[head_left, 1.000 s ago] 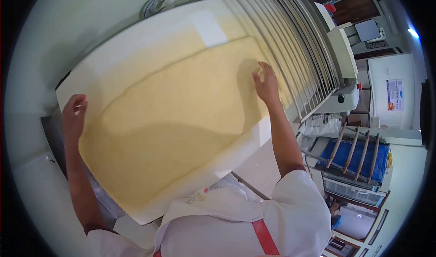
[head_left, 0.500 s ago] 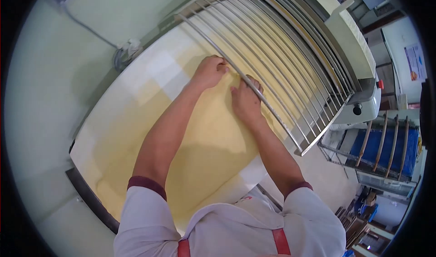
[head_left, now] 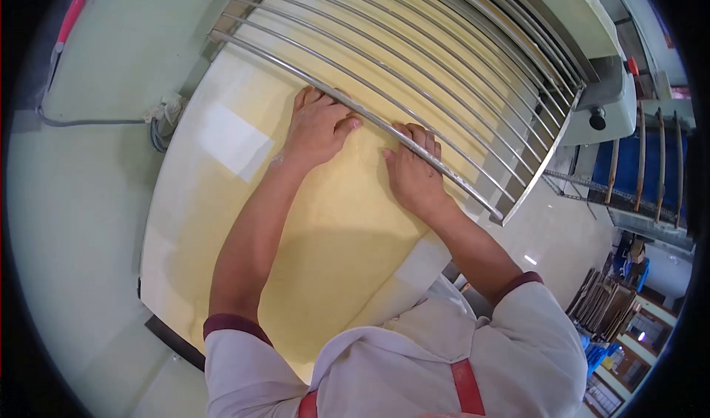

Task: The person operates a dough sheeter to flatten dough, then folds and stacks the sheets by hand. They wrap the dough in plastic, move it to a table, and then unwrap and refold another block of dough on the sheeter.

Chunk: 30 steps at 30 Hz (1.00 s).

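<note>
A wide pale yellow sheet, like dough (head_left: 333, 263), lies over a white work surface (head_left: 229, 138) and runs on beneath a metal guard of parallel bars (head_left: 414, 85). My left hand (head_left: 318, 126) rests on the sheet at the guard's front bar, fingers apart with the tips partly behind the bar. To its right, my right hand (head_left: 418, 168) lies on the sheet, its fingers reaching under the same bar and its thumb held out. Neither hand visibly grips anything.
A machine housing with a dark knob (head_left: 597, 119) and a red button (head_left: 631, 66) stands right of the guard. A cable (head_left: 96, 121) runs along the wall at left. At far right are a rack with a blue panel (head_left: 629, 168) and stacked trays (head_left: 603, 305).
My hands have moved apart, the left one leftward, and its fingers have spread. The whole view has turned and shifted slightly.
</note>
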Each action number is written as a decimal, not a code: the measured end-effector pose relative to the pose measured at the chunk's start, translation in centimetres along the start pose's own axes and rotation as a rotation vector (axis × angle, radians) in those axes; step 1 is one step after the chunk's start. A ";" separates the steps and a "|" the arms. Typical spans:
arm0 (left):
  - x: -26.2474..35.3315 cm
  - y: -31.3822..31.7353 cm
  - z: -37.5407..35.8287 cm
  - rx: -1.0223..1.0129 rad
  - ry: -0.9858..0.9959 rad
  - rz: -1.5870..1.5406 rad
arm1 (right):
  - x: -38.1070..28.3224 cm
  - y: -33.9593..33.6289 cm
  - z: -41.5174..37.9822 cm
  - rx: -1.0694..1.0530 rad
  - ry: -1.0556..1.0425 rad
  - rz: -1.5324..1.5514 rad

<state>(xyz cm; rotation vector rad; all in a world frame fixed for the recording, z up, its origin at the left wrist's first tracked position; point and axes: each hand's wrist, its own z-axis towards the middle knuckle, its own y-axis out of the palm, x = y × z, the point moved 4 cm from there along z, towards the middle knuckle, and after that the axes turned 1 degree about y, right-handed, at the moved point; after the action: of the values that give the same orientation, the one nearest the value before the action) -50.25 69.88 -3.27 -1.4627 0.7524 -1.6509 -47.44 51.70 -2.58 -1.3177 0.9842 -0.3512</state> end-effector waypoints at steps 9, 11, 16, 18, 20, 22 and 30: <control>1.9 -0.4 -0.6 0.034 0.114 0.191 | 2.4 -0.2 -1.7 0.081 0.002 -0.031; 3.6 0.7 -0.8 0.028 0.191 0.241 | 2.9 -1.0 -3.0 0.242 -0.007 -0.073; 7.7 4.3 -0.5 -0.193 0.209 0.038 | 5.1 -0.4 -7.0 0.192 0.128 0.094; 8.1 4.4 -0.1 -0.239 0.190 -0.016 | 5.6 0.5 -5.9 0.256 0.103 0.225; 8.0 4.3 0.1 -0.236 0.194 -0.016 | 5.6 0.4 -5.5 0.295 0.102 0.312; 8.2 4.1 0.0 -0.192 0.210 -0.005 | 5.3 -0.1 -5.6 0.298 0.125 0.352; 9.2 4.3 -1.0 -0.128 0.188 0.105 | 5.8 -1.1 -7.8 0.358 0.025 0.203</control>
<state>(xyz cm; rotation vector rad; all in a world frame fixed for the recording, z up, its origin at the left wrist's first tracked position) -50.76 59.72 -2.27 -1.3418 1.0386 -1.7017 -49.77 42.28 -3.44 -0.8842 1.0126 -0.3686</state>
